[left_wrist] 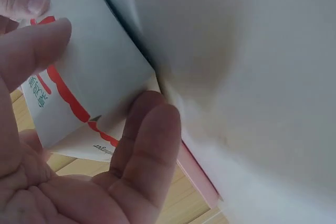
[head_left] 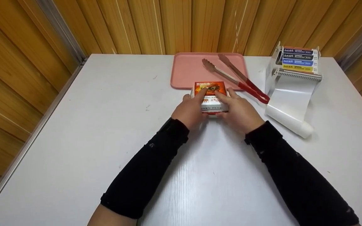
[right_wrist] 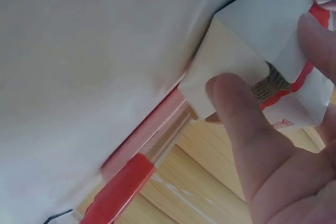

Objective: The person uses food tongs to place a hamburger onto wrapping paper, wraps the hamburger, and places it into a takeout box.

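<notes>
A small paper burger box (head_left: 215, 99), white with a red-and-orange picture on its lid, sits on the table just in front of the pink tray. My left hand (head_left: 189, 110) holds its left side and my right hand (head_left: 243, 113) its right, both thumbs over the top. The left wrist view shows the white wall of the box (left_wrist: 102, 51) with a wavy red band, fingers of my left hand (left_wrist: 73, 182) along its side. From the right wrist, a fingertip of my right hand (right_wrist: 278, 166) presses the side wall beside a dark gap at the lid's seam.
Behind the box lies the pink tray (head_left: 187, 70), with red-handled tongs (head_left: 247, 82) resting across it and over its front right edge. At right stands a dispenser rack (head_left: 298, 59) with colored labels; a white roll (head_left: 289, 121) of sheet hangs down from it onto the table (head_left: 105, 125).
</notes>
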Tool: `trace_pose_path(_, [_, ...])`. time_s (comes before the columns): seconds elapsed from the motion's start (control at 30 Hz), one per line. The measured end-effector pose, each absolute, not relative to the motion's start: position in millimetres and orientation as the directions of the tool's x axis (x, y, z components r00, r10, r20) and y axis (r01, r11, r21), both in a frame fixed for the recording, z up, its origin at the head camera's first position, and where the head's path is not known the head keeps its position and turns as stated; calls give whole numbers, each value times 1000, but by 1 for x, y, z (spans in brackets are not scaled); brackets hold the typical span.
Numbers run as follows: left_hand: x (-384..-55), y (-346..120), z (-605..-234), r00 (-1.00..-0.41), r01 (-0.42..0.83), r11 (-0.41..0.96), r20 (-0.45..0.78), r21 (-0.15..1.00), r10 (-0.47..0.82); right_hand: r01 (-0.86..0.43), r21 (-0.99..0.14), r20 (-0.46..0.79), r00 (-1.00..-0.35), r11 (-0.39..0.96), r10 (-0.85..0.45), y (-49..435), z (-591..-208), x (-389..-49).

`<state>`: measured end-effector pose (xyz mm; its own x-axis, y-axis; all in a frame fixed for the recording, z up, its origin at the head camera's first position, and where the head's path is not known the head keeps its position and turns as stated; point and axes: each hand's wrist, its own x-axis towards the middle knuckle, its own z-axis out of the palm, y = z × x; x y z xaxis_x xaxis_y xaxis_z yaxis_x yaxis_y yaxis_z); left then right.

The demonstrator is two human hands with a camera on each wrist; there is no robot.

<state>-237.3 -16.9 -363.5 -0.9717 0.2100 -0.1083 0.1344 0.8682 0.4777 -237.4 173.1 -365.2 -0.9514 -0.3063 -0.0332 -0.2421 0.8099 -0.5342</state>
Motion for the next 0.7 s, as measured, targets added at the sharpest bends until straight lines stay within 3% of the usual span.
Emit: trace_pose_path(0.7, [-239, -15, -363, -975, 129, 878, -102, 462, 197, -224, -521, -33, -959, 823, -282, 172, -369, -239])
